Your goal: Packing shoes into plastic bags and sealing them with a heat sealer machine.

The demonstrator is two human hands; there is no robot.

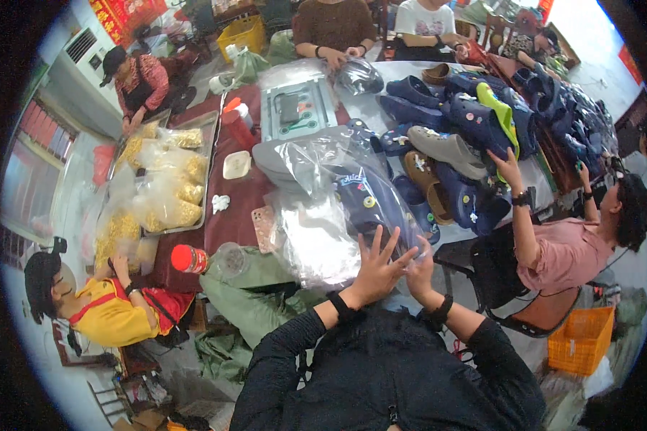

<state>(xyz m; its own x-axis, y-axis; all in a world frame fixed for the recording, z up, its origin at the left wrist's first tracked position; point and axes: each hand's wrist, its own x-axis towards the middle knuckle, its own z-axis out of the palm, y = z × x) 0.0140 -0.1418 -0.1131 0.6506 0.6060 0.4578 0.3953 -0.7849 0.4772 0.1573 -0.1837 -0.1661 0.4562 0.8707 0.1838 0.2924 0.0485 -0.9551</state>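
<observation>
A navy clog (382, 208) with small charms lies inside a clear plastic bag (399, 233) at the table's near edge, right in front of me. My left hand (376, 271) rests against the near end of this bag, its fingers spread wide. Beside it, my right hand (419, 273) pinches the bag's right edge; its fingertips partly blend into the shiny film. Just left of the bagged clog lies a stack of clear bags (313, 248), glaring in the light. Grey flat foam-like pieces (273, 161) sit behind that stack.
Many loose clogs (449, 151) are heaped to the right, where a co-worker in pink (557, 248) reaches in. Filled bags (169, 208) lie on a tray at left. A red-lidded jar (189, 259), a phone (264, 228) and a grey-green case (298, 108) share the table.
</observation>
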